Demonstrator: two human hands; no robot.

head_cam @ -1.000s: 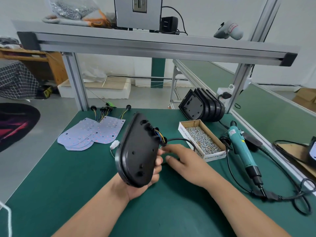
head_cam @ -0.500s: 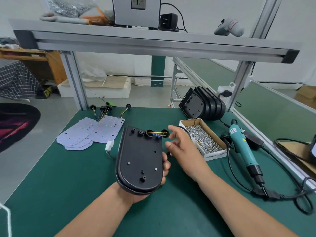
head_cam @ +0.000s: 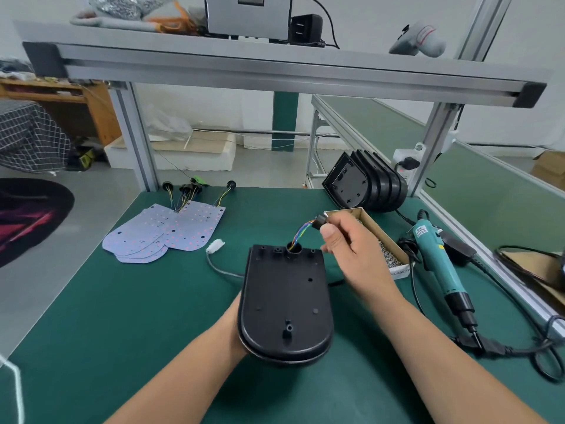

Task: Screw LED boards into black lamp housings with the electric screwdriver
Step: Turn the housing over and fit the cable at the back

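Left hand (head_cam: 234, 320) props black lamp housing (head_cam: 284, 298) from beneath, fingers hidden; right hand (head_cam: 351, 252) fingers pinch grommet (head_cam: 320, 223), apparently to draw wires (head_cam: 301, 234) through its hole.

Your lamp housing (head_cam: 286, 301) is plain black all over, and so is the stack of housings (head_cam: 367, 185) behind it. Its wires (head_cam: 301, 234) run blue, green and orange up to a black grommet (head_cam: 321, 224). Your table (head_cam: 122, 316) is dark green. The LED boards (head_cam: 171, 234) are pale lilac, dotted with red. Your electric screwdriver (head_cam: 434, 255) is teal with a black nose; the box (head_cam: 382, 232) is brown card, its screws (head_cam: 386, 255) silver
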